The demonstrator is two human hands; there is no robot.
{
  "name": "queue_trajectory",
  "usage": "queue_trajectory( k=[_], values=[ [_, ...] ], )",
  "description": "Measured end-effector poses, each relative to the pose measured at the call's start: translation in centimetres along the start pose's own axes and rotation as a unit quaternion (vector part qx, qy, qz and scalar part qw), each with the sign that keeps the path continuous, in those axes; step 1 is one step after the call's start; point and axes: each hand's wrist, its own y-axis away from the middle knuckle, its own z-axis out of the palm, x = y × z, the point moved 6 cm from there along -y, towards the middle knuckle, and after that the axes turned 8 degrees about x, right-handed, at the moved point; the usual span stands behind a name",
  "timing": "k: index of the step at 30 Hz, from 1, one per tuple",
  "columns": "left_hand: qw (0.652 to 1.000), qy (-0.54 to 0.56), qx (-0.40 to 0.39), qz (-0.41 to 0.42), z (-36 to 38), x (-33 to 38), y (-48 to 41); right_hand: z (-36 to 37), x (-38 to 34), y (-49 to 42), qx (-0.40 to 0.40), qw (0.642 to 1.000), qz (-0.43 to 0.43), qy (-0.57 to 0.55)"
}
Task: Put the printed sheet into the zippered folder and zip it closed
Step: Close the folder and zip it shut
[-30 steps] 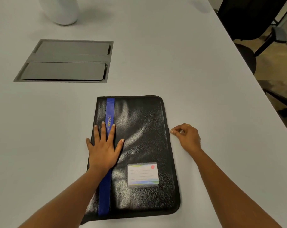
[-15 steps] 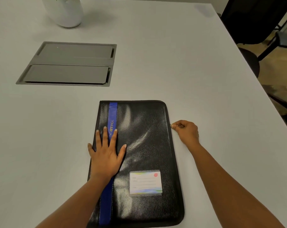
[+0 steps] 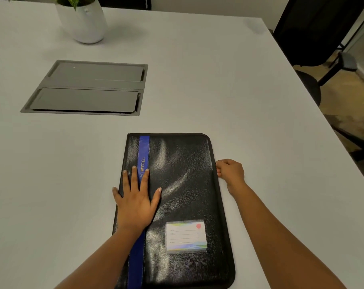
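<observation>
Sliding a little further up the right edge than a second ago, the right hand (image 3: 231, 172) keeps its fingers (image 3: 219, 167) curled tight, probably on the zipper pull, which is hidden. The left hand (image 3: 135, 205) presses flat, fingers straight, on the zippered folder (image 3: 183, 184), which lies closed on the counter (image 3: 197, 80). No printed sheet shows; I judge it is inside and the zipping is partly done.

Shows a wide white table (image 3: 218, 90) with a grey recessed metal hatch (image 3: 89, 88), a white rounded plant pot (image 3: 87, 24) beyond, a black office chair (image 3: 314, 28) on tan floor (image 3: 347, 113) right.
</observation>
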Motion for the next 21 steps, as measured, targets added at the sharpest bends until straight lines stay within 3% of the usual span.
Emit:
queue_trajectory(
  k=[6,15,21],
  values=[
    [1.0,-0.002,0.001,0.006,0.3,-0.1,-0.2,0.2,-0.3,0.6,0.038,0.998,0.031,-0.036],
    [0.999,0.045,0.013,0.011,-0.8,-0.8,-1.5,0.1,-1.5,1.9,0.177,0.983,0.044,0.03],
    [0.992,0.098,0.041,-0.062,-1.0,-2.3,-4.9,0.6,-1.0,1.4,0.181,0.978,0.095,0.046]
  ],
)
